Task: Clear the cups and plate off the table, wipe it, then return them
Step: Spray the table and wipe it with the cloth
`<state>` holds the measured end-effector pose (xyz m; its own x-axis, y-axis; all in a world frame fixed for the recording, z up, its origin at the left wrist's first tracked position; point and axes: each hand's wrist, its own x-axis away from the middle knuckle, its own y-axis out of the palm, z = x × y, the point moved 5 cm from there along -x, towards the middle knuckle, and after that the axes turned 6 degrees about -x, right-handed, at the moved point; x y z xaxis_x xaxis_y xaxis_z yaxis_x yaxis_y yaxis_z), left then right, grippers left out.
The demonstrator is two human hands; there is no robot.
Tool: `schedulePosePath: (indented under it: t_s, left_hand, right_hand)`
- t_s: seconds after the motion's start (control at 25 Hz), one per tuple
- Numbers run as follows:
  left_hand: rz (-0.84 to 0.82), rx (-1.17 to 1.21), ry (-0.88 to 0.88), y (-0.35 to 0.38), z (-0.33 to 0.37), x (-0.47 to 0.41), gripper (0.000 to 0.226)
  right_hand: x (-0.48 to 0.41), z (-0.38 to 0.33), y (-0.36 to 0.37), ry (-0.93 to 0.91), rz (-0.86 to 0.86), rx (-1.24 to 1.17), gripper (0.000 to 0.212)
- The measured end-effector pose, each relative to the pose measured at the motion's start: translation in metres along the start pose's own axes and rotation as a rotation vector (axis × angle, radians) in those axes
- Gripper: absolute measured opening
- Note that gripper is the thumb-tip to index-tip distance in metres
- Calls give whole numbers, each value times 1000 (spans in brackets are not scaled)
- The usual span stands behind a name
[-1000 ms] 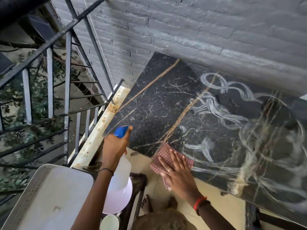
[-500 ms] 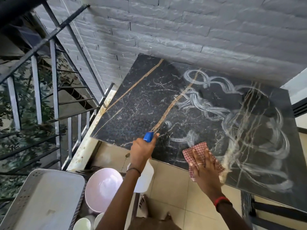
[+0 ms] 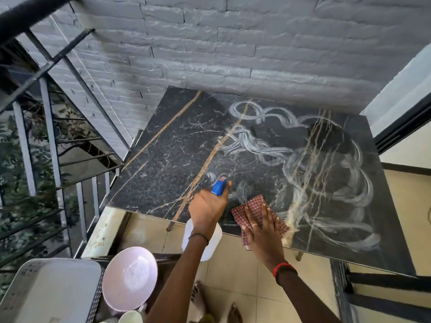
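**Wiping at the near edge of the tabletop (image 3: 175,145)**

Off the tabletop, at lower left, a white crate (image 3: 46,292) stands beside a pink plate (image 3: 130,277), with a cup (image 3: 130,317) just beside the plate; the left hand (image 3: 206,207) grips a spray bottle (image 3: 201,238) over the near edge; the right hand (image 3: 263,226), fingers flat, presses a checked cloth (image 3: 253,207) there; pale smears (image 3: 326,173) streak the right half.

Bottom edge cuts off the cup (image 3: 130,317).

We saw a glossy black marble-look tabletop (image 3: 177,159) with smeared wet streaks, a woven checked cloth (image 3: 253,209), a translucent plastic spray bottle (image 3: 211,250), a smooth pink plate (image 3: 130,276) and a rough painted brick wall (image 3: 233,54).
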<state>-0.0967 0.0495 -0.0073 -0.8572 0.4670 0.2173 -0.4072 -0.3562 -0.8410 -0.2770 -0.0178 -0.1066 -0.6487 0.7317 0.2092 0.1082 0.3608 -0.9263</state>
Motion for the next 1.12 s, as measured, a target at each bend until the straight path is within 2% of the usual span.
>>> schedulePosePath:
  t_s: [0.24,0.44,0.64,0.84,1.12]
  left_hand:
    - [5,211,45,3,9,3,55]
    - [-60,132,13,9,6,2,59]
    - [-92,165,-12,10,-1,9,52]
    - [-100,201,-45,8,-7,11,61]
    - [-108,284,-52,-2,-27,7,62]
  right_hand:
    - [1,2,-2,-8,25,-22,56]
    - [1,2,0,1,11,-12,56]
    - [0,3,-2,5,7,-9,56]
    - [1,5,0,10,-14,1,57]
    - [-2,7,1,6,-29,-10,57]
